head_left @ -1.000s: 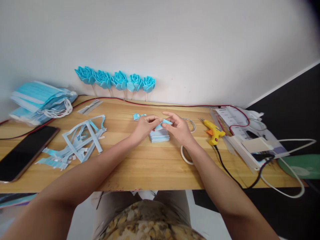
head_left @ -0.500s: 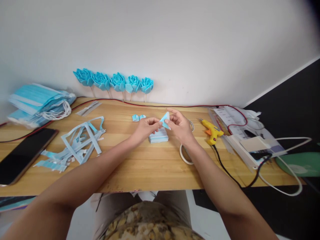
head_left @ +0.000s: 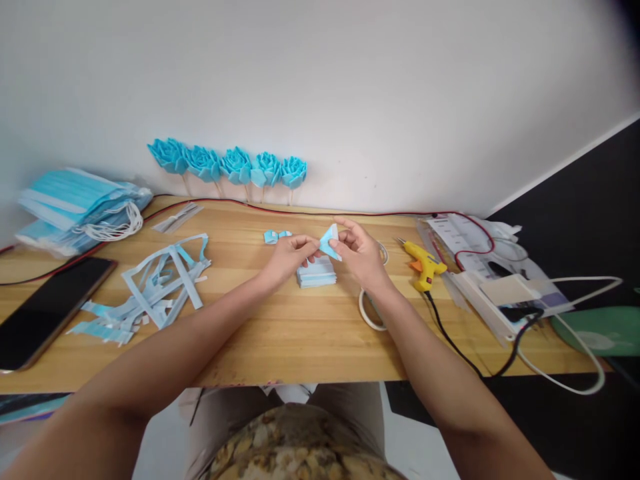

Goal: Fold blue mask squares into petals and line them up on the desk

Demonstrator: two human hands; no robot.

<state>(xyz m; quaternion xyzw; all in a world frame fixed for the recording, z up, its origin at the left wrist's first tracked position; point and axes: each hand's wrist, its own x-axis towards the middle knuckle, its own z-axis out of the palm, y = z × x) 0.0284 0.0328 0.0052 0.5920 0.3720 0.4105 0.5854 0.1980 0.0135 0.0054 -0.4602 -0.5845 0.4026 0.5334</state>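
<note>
A small folded piece of blue and white mask fabric (head_left: 329,243) is pinched between both hands, just above the table. My left hand (head_left: 294,259) is closed on its left corner. Thumb and fingers of my right hand (head_left: 359,252) grip its right side. Directly below lies a stack of cut mask fabric pieces (head_left: 317,273), partly covered by the hands. Two small folded blue pieces (head_left: 271,237) rest on the table just beyond my left hand. A roll of tape (head_left: 371,312) is partly hidden behind my right forearm.
Several blue fabric flowers (head_left: 236,165) on sticks lean against the wall. Left are face masks (head_left: 75,197), mask scraps (head_left: 160,280) and a phone (head_left: 55,310). A yellow glue gun (head_left: 424,261) and a white power strip (head_left: 480,303) with cables lie right.
My left fingers have shifted slightly left along the folded piece, and its shape between the hands shows wider. My right hand has hardly moved.
</note>
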